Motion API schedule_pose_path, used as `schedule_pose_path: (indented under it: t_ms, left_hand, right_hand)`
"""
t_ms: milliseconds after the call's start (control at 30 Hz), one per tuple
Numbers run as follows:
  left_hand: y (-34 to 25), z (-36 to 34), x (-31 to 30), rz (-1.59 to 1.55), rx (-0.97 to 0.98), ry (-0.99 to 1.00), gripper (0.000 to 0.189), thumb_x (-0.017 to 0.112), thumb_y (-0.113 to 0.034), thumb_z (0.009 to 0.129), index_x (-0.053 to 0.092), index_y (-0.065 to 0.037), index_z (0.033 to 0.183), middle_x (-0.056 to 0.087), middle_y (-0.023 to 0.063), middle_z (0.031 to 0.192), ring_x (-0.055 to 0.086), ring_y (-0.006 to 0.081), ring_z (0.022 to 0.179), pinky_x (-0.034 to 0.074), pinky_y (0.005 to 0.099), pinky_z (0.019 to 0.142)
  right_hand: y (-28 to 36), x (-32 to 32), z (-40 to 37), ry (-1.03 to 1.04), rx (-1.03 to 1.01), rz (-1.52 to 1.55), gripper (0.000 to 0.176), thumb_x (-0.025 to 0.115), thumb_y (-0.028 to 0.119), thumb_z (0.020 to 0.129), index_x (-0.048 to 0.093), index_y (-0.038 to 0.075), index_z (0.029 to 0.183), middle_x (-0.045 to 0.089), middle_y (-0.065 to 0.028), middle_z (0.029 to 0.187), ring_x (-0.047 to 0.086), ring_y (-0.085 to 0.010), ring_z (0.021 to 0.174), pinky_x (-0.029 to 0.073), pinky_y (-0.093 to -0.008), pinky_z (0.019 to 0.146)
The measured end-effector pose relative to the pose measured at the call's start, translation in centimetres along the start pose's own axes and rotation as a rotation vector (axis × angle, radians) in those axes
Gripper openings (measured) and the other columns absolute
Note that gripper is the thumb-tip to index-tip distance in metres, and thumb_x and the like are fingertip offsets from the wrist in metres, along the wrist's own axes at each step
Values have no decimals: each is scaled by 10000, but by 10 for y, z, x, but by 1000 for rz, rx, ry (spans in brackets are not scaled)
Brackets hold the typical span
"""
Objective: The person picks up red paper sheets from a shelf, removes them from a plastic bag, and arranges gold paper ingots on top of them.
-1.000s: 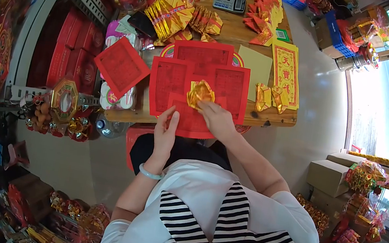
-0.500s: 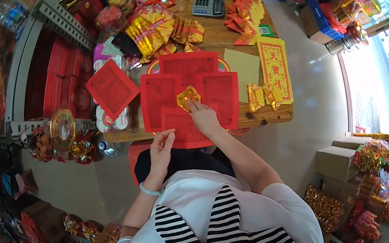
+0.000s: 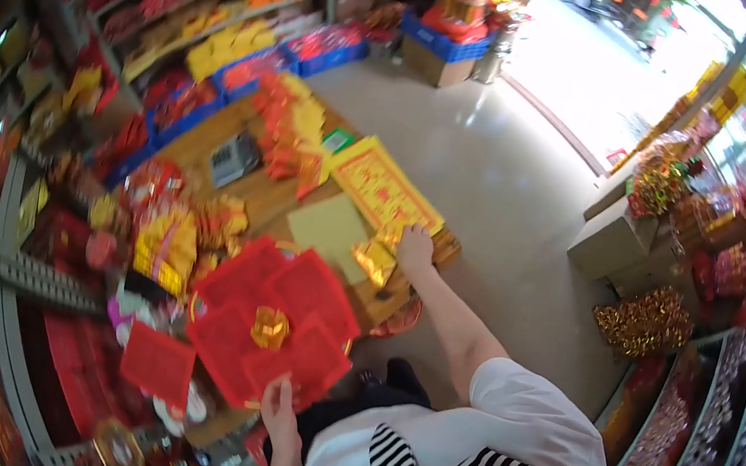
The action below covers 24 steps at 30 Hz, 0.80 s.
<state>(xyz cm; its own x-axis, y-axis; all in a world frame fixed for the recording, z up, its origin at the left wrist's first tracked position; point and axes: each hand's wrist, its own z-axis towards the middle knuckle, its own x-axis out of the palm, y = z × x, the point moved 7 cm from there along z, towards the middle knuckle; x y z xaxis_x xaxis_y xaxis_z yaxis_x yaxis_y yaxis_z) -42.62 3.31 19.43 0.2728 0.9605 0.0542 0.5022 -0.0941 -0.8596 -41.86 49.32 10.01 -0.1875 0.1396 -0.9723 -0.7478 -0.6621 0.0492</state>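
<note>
Several overlapping red paper sheets (image 3: 321, 288) lie on the wooden table, with a folded gold paper piece (image 3: 270, 328) at their middle. My left hand (image 3: 280, 404) is at the near edge of the red sheets, its fingers close together; whether it pinches the edge is blurred. At the table's right corner my right hand (image 3: 416, 247) reaches over gold folded pieces, its fingers at one of them beside the yellow printed sheet (image 3: 389, 191). Another gold folded piece (image 3: 375, 260) lies just left of that hand. A separate red sheet (image 3: 158, 363) is at the left.
A calculator (image 3: 234, 161), a plain yellowish sheet (image 3: 330, 233) and a pile of red and yellow papers (image 3: 287, 129) are on the table. Blue crates (image 3: 327, 57) stand beyond it. Cardboard boxes (image 3: 612, 245) are at the right, near a bright doorway.
The view has turned toward the doorway. My right hand has left the gold piece on the red sheets and moved to the gold pieces at the table's right corner.
</note>
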Motion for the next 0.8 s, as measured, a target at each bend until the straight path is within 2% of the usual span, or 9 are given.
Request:
schedule_pose_path:
  t_ms: [100, 167, 333, 500, 700, 800]
  left_hand:
    - [-12, 6, 26, -5, 34, 75, 234, 560, -219, 967, 630, -37, 1097, 633, 39, 887, 568, 88, 758, 438, 192, 660]
    - [-10, 13, 31, 44, 84, 94, 227, 566, -228, 962, 636, -60, 1097, 648, 41, 893, 574, 95, 742, 465, 202, 654]
    - [-20, 8, 40, 72, 10, 74, 229, 561, -227, 964, 637, -52, 1091, 646, 44, 891, 571, 96, 728, 462, 203, 628]
    - [-15, 16, 47, 97, 72, 128, 235, 554, -227, 969, 636, -38, 1083, 649, 51, 902, 583, 98, 743, 463, 205, 635]
    - [-17, 20, 56, 156, 76, 148, 237, 536, -216, 979, 623, -29, 1095, 639, 49, 953, 596, 100, 800, 458, 204, 647]
    - [-19, 18, 59, 145, 72, 146, 235, 534, -216, 981, 622, -31, 1097, 639, 45, 984, 601, 101, 810, 457, 202, 654]
  right_hand:
    - [-31, 6, 21, 6, 44, -34, 255, 616, 171, 813, 590, 16, 1014, 582, -177, 1013, 609, -341, 901, 519, -423, 759]
    - [-34, 17, 24, 151, 9, 23, 258, 608, 141, 814, 574, 12, 1035, 572, -187, 1045, 603, -337, 928, 521, -400, 771]
    - [-28, 16, 30, 149, 44, 14, 261, 580, 84, 820, 553, 9, 1068, 566, -187, 1075, 601, -330, 952, 525, -386, 765]
    - [-38, 0, 29, 144, 86, 54, 261, 557, 58, 835, 539, 2, 1089, 565, -187, 1106, 598, -324, 984, 513, -391, 809]
    - [-37, -6, 32, 173, 50, 51, 260, 556, 79, 850, 533, 3, 1098, 562, -190, 1115, 588, -330, 1011, 490, -397, 856]
    - [-37, -13, 27, 118, 12, 20, 272, 590, 132, 853, 542, 13, 1093, 563, -183, 1117, 580, -317, 1037, 472, -380, 886]
